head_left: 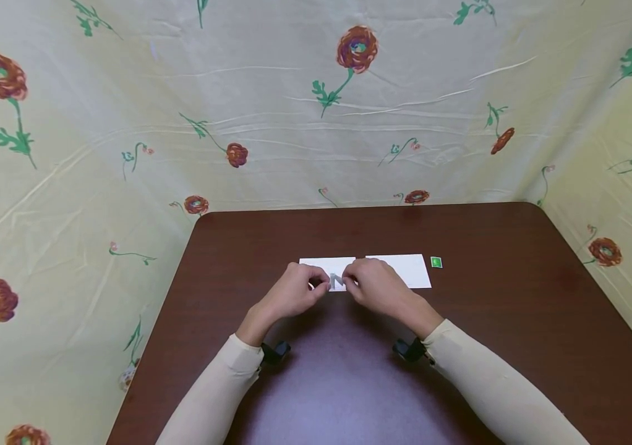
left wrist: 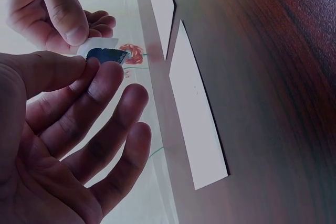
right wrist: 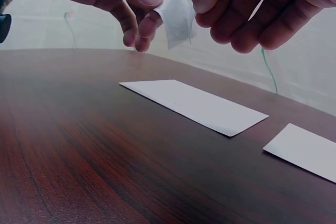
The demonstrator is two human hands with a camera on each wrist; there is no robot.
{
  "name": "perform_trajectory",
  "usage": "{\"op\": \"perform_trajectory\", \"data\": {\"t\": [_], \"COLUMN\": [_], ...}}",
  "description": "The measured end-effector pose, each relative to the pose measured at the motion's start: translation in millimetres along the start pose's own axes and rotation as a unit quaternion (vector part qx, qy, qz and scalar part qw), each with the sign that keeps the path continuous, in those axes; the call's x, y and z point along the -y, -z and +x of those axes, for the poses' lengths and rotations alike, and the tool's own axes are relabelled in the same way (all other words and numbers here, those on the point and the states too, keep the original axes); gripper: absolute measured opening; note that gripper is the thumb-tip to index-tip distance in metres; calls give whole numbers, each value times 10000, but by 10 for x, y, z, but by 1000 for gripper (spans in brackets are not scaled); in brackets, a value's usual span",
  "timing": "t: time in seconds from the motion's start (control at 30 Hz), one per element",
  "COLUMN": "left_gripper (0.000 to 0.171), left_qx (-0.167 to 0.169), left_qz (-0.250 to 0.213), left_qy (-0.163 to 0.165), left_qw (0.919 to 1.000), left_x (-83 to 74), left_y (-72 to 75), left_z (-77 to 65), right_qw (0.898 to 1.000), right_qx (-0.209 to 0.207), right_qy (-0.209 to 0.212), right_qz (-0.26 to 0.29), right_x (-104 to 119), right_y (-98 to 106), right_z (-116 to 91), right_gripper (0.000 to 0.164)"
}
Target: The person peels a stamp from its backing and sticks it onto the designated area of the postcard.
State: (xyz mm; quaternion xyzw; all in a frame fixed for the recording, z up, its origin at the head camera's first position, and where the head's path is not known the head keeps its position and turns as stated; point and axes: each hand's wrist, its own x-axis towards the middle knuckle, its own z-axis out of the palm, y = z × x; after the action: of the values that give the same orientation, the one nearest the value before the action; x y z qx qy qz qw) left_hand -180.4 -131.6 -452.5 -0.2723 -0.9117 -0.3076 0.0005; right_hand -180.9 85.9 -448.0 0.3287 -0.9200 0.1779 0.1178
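Observation:
In the head view my left hand and right hand meet above a white rectangular paper. Between thumb and index finger, the left hand pinches a small dark blue postage stamp with a toothed edge. Its other fingers spread loosely. A whitish slip of backing paper lies against the stamp, pinched by the right hand's thumb and fingers. From the right wrist view, the pale back of the held piece shows, bent and held off the table. How far stamp and slip are apart cannot be told.
A second white paper lies just right of the first, with a narrow gap between them. Beyond it sits a small green stamp. All rest on a dark brown table, with flower-patterned sheeting behind and at the sides.

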Motion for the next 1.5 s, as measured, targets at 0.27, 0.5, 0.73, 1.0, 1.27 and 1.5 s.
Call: {"op": "perform_trajectory", "data": {"t": [0.27, 0.5, 0.73, 1.0, 1.27, 1.5], "left_gripper": [11, 11, 11, 10, 11, 12], "left_qx": [-56, -117, -138, -119, -152, -152], "left_qz": [-29, 41, 110, 98, 119, 142], "left_qy": [45, 48, 87, 238, 194, 187], "left_qw": [10000, 9999, 9998, 9996, 9996, 9996], "left_x": [6, 12, 23, 16, 20, 24], "left_y": [42, 62, 59, 57, 46, 47], "left_z": [15, 27, 23, 1, -8, -16], "right_qw": [9998, 9997, 9989, 9979, 9925, 9882], "right_qx": [-7, -82, 194, 423, 1017, 1344], "right_qy": [-205, -230, -383, -394, -326, -350], "right_qz": [-4, 3, 161, 288, 595, 645], "right_x": [-71, -112, -91, -26, 13, 8], "right_y": [24, 26, 16, -8, -78, -138], "right_z": [-2, -18, -38, -70, -106, -156], "right_gripper": [10, 16, 16, 17, 21, 26]}}
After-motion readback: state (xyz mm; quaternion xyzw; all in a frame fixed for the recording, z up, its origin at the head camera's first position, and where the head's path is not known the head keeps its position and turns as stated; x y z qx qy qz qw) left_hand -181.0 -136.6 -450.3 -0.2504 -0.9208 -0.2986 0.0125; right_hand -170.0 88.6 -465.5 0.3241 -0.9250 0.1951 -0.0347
